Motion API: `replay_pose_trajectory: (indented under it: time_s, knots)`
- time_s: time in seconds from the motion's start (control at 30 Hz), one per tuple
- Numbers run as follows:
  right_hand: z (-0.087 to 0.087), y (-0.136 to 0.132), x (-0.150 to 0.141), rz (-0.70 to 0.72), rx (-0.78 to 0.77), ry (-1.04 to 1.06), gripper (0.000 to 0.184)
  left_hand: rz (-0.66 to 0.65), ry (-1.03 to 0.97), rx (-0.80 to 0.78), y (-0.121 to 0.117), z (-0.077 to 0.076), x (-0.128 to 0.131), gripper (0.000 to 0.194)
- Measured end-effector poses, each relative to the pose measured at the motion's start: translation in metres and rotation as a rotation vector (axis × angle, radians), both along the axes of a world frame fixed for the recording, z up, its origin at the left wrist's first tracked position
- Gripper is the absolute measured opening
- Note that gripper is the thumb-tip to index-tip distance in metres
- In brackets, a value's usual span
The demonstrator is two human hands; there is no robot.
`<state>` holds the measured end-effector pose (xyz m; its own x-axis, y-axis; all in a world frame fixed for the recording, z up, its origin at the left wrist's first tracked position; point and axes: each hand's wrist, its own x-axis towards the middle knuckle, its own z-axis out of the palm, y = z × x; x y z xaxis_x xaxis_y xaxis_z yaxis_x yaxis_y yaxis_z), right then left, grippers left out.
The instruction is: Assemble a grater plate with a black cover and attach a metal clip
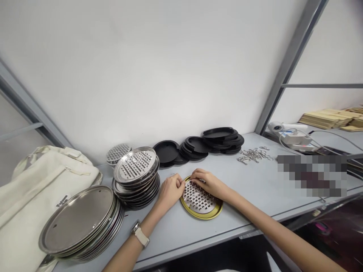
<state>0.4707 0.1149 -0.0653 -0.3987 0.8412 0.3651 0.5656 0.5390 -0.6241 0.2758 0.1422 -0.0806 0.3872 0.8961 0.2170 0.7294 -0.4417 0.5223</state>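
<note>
The counter (255, 181) has a smooth grey surface with a low sheen. Near its front edge, a gold-toned tray (217, 212) looks like glossy metal, and the perforated plate (198, 200) in it is bright metal, roughened by raised holes. Toward the left end, the stacked round trays (79, 219) are smooth, satiny metal; the grater discs (136, 164) behind are shinier and rough. Along the back edge, the black dishes (167, 151) look like matt plastic, and the small clasps (253, 154) are shiny metal. The cream bag (45, 189) at the left is matt cloth.
</note>
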Motion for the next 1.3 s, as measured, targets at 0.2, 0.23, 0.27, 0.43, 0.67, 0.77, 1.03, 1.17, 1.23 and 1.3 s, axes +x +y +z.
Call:
replay_pose_trajectory:
  time_s: [0.2, 0.23, 0.27, 0.43, 0.67, 0.77, 1.03, 1.17, 1.23, 1.3]
  knots:
    - [-0.004, -0.003, -0.001, -0.035, 0.020, -0.044, 0.013, 0.001, -0.075, 0.011, 0.001, -0.005, 0.002, 0.013]
    - [-0.004, -0.004, 0.000, -0.041, 0.022, -0.046, 0.013, 0.002, -0.081, 0.013, 0.001, -0.005, 0.002, 0.012]
    - [-0.004, -0.004, 0.000, -0.043, 0.023, -0.045, 0.013, 0.001, -0.088, 0.013, 0.000, -0.005, 0.002, 0.012]
    - [-0.003, -0.006, -0.003, -0.053, 0.037, -0.018, 0.014, 0.005, -0.119, 0.032, -0.002, -0.006, 0.005, 0.012]
    - [0.000, -0.006, -0.007, -0.106, 0.079, -0.015, 0.014, 0.014, -0.134, 0.082, -0.004, -0.003, 0.008, 0.013]
    - [0.000, -0.005, -0.007, -0.103, 0.113, -0.017, 0.017, 0.033, -0.129, 0.085, -0.006, -0.002, 0.010, 0.011]
    - [0.001, -0.008, -0.007, -0.114, 0.126, -0.005, 0.022, 0.016, -0.188, 0.088, -0.008, -0.001, 0.011, 0.012]
    - [0.003, -0.010, -0.007, -0.125, 0.135, 0.013, 0.024, 0.000, -0.211, 0.098, -0.009, 0.000, 0.012, 0.011]
    - [0.004, -0.011, -0.006, -0.123, 0.128, 0.019, 0.025, -0.008, -0.222, 0.112, -0.010, 0.000, 0.012, 0.011]
    - [0.005, -0.011, -0.005, -0.109, 0.118, 0.022, 0.025, -0.012, -0.230, 0.116, -0.010, 0.000, 0.013, 0.012]
